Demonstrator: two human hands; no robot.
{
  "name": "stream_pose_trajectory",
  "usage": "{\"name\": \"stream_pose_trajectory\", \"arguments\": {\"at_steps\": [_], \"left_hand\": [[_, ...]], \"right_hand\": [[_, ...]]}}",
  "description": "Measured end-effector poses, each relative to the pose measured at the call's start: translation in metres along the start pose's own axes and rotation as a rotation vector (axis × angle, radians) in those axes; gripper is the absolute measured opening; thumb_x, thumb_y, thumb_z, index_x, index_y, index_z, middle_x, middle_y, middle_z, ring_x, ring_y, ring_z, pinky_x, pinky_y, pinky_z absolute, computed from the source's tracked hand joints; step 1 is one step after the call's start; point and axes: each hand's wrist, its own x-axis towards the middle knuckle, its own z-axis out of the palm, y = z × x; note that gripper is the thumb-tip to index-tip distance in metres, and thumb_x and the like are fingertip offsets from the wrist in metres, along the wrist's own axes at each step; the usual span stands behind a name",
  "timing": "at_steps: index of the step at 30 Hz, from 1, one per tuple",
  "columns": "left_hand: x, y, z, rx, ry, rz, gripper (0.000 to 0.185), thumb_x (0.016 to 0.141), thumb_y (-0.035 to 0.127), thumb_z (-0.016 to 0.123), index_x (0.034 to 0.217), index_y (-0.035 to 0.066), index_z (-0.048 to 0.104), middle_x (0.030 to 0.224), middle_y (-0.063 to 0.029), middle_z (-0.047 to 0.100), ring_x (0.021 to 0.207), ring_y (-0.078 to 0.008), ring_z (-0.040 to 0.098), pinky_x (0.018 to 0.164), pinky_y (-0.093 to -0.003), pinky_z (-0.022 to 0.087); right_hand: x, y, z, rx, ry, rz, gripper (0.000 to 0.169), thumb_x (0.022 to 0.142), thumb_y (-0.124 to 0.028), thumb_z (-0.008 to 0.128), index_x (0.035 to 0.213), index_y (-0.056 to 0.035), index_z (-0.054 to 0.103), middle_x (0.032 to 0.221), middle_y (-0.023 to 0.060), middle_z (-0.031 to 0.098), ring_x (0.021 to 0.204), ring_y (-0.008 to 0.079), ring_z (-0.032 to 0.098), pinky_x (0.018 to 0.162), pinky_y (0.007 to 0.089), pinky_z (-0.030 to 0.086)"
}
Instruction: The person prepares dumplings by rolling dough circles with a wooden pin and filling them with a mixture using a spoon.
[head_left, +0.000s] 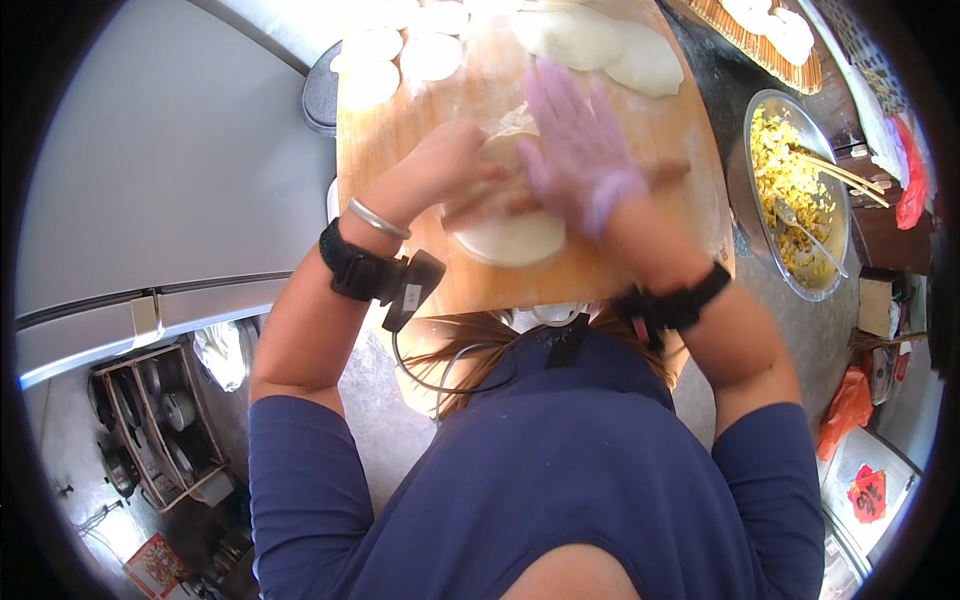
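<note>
A flattened round of pale dough (514, 241) lies near the front of a floured wooden board (427, 289). Across it runs a wooden rolling pin (669, 173), blurred and partly covered by my hands. My right hand (574, 146), in a thin purplish glove, lies flat over the pin with its fingers stretched forward. At the dough's left side is my bare left hand (450, 161), fingers curled; motion blur hides whether they pinch the dough or touch the pin. Loose flour (517, 118) shows just beyond the dough.
Several small dough discs (431, 56) sit at the board's back left. Overlapping rolled wrappers (641, 60) lie at the back right. A steel bowl (739, 180) of yellow chopped filling, with chopsticks (847, 176) and a spoon (814, 236), stands at right. A grey refrigerator (165, 165) borders the left.
</note>
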Motion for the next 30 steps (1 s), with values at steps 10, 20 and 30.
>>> {"name": "stream_pose_trajectory", "arguments": {"at_steps": [10, 20, 30], "left_hand": [[-0.045, -0.019, 0.044, -1.020, 0.204, 0.018, 0.025, 0.087, 0.009, 0.061, 0.108, -0.004, 0.063, 0.098, -0.0080, 0.066, 0.082, -0.0130, 0.063, 0.074, -0.0268, 0.051], [-0.039, -0.023, 0.025, -0.710, 0.377, -0.080, 0.025, 0.085, 0.012, 0.062, 0.103, -0.005, 0.066, 0.081, -0.0114, 0.069, 0.071, -0.0169, 0.064, 0.062, -0.0328, 0.050], [-0.029, -0.019, 0.015, -0.455, 0.150, -0.156, 0.029, 0.080, 0.023, 0.072, 0.094, -0.002, 0.068, 0.075, -0.0075, 0.067, 0.053, -0.0129, 0.058, 0.051, -0.0309, 0.047]], "right_hand": [[-0.072, -0.011, -0.039, 0.085, -0.286, -0.124, 0.062, 0.088, -0.031, 0.052, 0.141, -0.0014, 0.038, 0.149, 0.0173, 0.034, 0.139, 0.0282, 0.030, 0.114, 0.0418, 0.021], [-0.106, -0.021, -0.040, 0.164, -0.231, -0.194, 0.054, 0.088, -0.024, 0.053, 0.137, -0.0039, 0.044, 0.141, 0.0146, 0.045, 0.132, 0.0305, 0.040, 0.110, 0.0423, 0.030], [0.014, -0.020, 0.013, -0.082, -0.042, -0.001, 0.061, 0.092, -0.031, 0.045, 0.144, -0.0010, 0.031, 0.153, 0.0164, 0.026, 0.142, 0.0283, 0.023, 0.115, 0.0453, 0.018]]}}
